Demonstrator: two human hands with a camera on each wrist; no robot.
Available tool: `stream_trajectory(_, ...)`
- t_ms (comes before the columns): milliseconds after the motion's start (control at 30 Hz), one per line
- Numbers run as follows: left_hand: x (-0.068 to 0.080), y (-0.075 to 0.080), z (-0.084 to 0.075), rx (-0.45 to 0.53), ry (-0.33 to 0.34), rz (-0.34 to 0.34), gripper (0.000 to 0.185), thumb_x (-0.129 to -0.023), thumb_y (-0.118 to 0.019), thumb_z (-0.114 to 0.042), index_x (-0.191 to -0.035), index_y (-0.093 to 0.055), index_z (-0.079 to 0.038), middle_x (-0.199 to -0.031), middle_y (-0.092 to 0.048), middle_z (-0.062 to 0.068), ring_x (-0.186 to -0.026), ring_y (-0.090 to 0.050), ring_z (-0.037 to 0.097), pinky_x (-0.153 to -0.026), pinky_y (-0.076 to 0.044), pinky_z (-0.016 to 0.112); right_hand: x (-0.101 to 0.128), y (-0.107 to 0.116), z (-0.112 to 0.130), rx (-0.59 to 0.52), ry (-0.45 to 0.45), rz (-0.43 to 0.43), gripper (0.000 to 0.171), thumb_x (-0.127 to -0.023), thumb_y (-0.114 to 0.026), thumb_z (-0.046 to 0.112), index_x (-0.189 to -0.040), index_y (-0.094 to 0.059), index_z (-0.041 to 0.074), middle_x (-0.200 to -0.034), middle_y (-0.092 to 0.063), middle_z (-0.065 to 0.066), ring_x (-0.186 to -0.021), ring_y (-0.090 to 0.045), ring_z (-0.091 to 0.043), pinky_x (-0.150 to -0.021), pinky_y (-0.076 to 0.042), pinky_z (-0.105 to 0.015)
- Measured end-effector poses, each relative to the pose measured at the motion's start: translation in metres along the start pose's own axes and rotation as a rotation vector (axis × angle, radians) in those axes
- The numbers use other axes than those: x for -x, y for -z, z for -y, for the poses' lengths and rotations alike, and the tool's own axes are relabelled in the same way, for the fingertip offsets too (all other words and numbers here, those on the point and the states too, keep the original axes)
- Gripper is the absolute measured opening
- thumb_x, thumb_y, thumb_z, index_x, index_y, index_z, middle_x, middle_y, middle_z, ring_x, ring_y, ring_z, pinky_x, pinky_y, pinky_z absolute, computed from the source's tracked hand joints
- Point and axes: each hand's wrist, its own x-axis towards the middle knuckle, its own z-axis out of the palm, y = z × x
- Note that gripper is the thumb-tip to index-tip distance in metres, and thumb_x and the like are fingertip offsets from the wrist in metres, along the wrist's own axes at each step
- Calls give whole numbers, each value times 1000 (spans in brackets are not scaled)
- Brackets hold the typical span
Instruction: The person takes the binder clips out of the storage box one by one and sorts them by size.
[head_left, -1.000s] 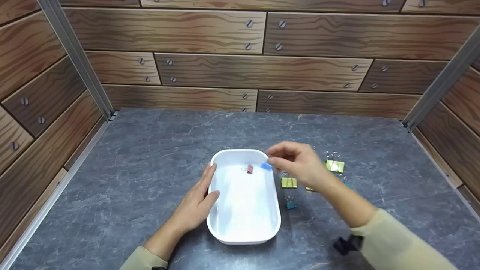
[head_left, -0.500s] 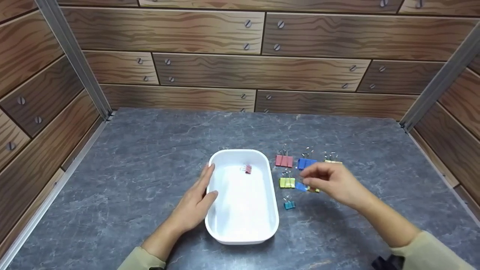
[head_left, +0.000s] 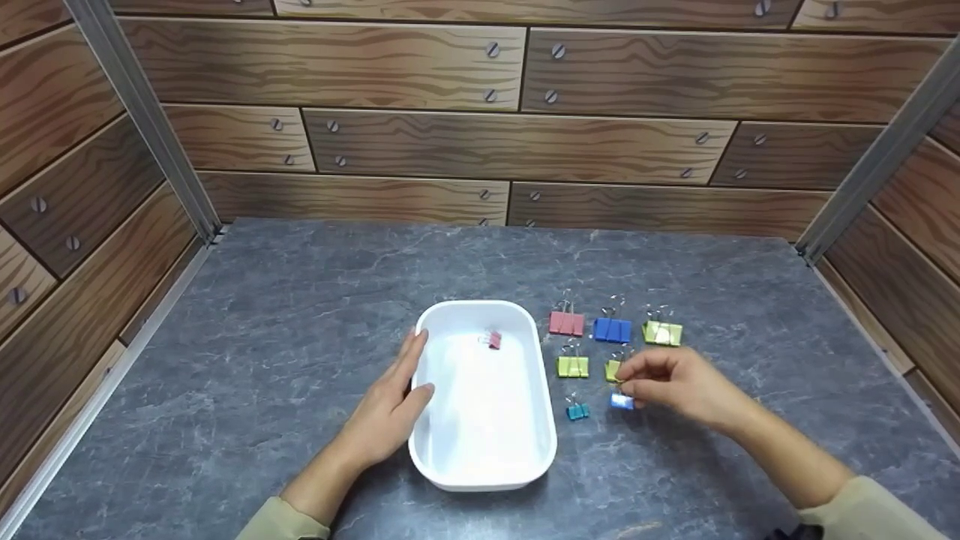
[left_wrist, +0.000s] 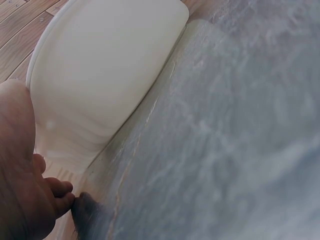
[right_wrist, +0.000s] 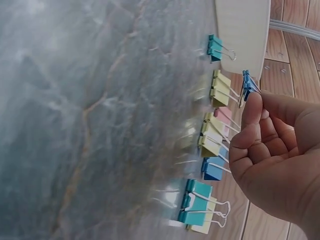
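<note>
My right hand (head_left: 679, 386) pinches a small blue binder clip (head_left: 622, 402) by its wire handles, thumb against forefinger. It is low beside a teal binder clip (head_left: 577, 412) in the nearest row; the right wrist view shows the blue clip in front of the fingertips. My left hand (head_left: 390, 405) rests along the left side of a white plastic tub (head_left: 486, 480), fingers fairly straight against the outside and thumb tip over the rim. Inside the tub, toward its far end, lies a small pink binder clip (head_left: 494, 340).
Right of the tub stand more clips: a pink one (head_left: 566, 324), a large blue one (head_left: 613, 330) and a yellow one (head_left: 663, 333) behind, two yellow ones nearer. A larger teal clip (right_wrist: 195, 202) shows in the right wrist view. Wood-patterned panels (head_left: 420, 142) wall the dark table.
My right hand has carried the small blue clip from the tub's far right rim rightward and nearer, down beside the small teal clip. The left hand stays at the tub.
</note>
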Motion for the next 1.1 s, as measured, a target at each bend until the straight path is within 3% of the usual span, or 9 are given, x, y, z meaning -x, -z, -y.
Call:
stream_trajectory(333, 0, 0, -1, -2, 4, 2, 68, -110, -51, -20, -171, -22, -15, -176, -15, 13, -161, -17, 30, -127, -21, 56, 3, 1, -10, 31, -67, 5, 22, -95, -77, 9, -111, -75, -5, -95, -75, -14, -78, -70, -17, -70, -60, -30)
stream_trajectory(1100, 0, 1, -1, -5, 3, 0, 68, -109, -51, -19, -171, -23, -14, -176, -16, 15, -161, -16, 32, -127, -20, 57, 3, -1, -19, 48, -122, 16, 22, -95, -78, 13, -110, -76, -3, -92, -76, -13, -76, -71, -17, -64, -55, -26)
